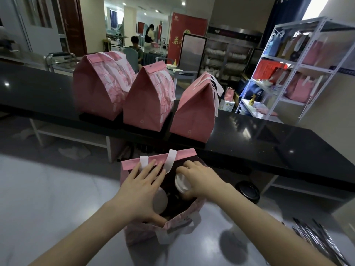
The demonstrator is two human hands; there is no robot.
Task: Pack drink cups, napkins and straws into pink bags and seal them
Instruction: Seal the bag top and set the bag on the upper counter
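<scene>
Open bag [134, 165] on grey table [57, 189]. Left hand [141, 187] has fingers straight and spread, pressing far rim back. Right hand [199, 181] has fingers curled round white-lidded cup [181, 184], in bag mouth. Best: lower upright beside other cup [160, 201] — keep mouth wide, no tilt.

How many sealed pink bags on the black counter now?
3, in a row: left bag, middle bag, right bag; none looks hidden. Uncounted: open bag under left hand, right hand gripping a cup inside.
</scene>
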